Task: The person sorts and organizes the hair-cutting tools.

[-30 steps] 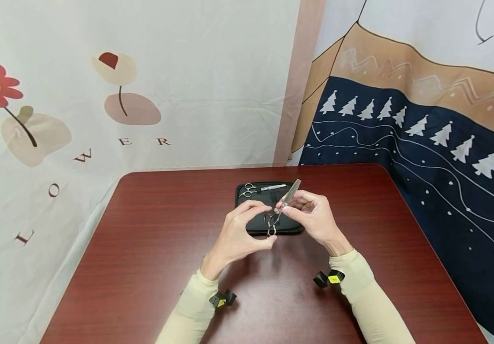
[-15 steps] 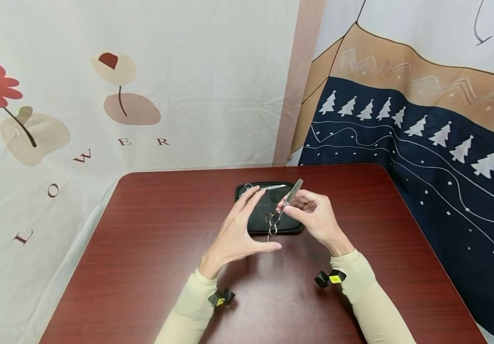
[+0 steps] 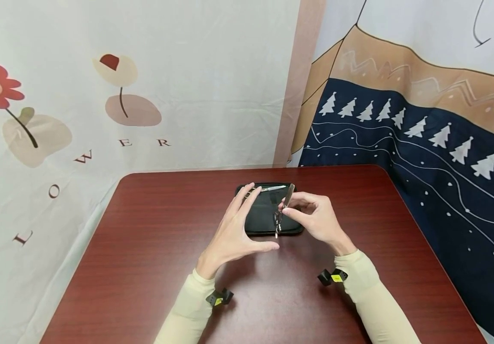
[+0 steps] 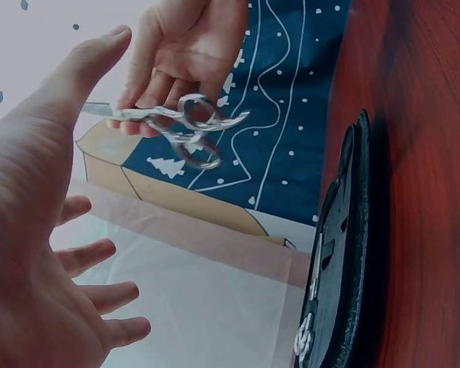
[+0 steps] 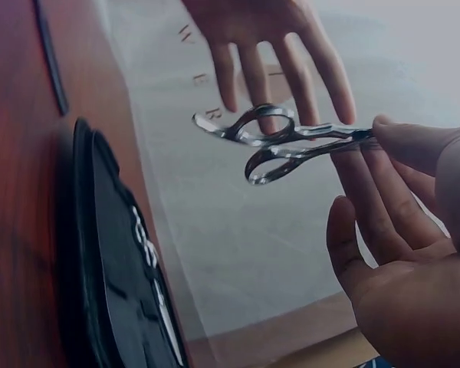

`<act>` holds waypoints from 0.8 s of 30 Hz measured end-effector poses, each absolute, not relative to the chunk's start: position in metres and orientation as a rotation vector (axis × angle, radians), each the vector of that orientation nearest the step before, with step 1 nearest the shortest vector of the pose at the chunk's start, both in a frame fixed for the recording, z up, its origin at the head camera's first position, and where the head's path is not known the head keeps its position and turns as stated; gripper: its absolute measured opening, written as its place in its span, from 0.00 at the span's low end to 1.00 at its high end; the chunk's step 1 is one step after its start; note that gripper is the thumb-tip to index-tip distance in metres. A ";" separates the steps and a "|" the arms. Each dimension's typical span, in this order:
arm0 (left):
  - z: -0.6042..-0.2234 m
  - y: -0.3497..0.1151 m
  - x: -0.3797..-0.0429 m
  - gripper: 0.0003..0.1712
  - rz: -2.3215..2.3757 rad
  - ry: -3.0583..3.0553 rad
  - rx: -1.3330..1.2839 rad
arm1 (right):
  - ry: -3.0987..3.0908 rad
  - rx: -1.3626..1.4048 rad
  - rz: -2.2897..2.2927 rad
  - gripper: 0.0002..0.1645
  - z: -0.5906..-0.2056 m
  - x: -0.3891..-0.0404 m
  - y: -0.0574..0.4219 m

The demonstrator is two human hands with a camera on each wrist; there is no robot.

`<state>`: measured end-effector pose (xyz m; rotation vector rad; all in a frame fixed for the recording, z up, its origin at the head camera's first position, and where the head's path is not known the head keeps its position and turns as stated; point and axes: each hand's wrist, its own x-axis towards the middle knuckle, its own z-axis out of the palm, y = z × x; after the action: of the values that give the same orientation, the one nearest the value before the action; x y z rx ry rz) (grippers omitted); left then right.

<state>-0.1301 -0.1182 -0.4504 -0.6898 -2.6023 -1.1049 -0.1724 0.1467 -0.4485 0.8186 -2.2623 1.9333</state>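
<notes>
My right hand [image 3: 317,217] pinches a pair of silver thinning scissors [image 5: 270,144] by the blades, between thumb and fingers. Its finger loops hang toward me, above the black zip case [image 3: 261,222]. Fine teeth show along the blade in the left wrist view, where the scissors [image 4: 195,126] point left. My left hand [image 3: 230,231] is spread beside them, thumb apart from straight fingers, and touches nothing. A second pair of scissors [image 3: 273,188] lies in the open case; my left fingers partly cover its handles in the head view.
The case lies flat on a reddish-brown wooden table [image 3: 156,229], toward its far side. Behind the table hang a pale flower-printed cloth [image 3: 212,86] and a navy cloth with white trees [image 3: 402,157].
My left fingers have moved off the scissors' handles and spread apart. In my right hand, the scissors have turned to hang more upright, their loops now seen nearly edge-on.
</notes>
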 end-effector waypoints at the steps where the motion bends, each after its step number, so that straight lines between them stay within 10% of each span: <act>1: -0.450 -0.119 -0.130 0.82 -1.104 -2.600 -0.690 | -2.282 0.826 1.897 0.12 -0.448 -0.173 0.147; 24: -0.435 -0.132 -0.130 0.67 -0.942 -2.537 -0.732 | -2.413 1.141 0.970 0.16 -0.428 -0.172 0.161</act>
<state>-0.1300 -0.1322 -0.4345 -0.7320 -2.5368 -0.9422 -0.1724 0.1614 -0.4277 1.1415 -2.4126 0.9700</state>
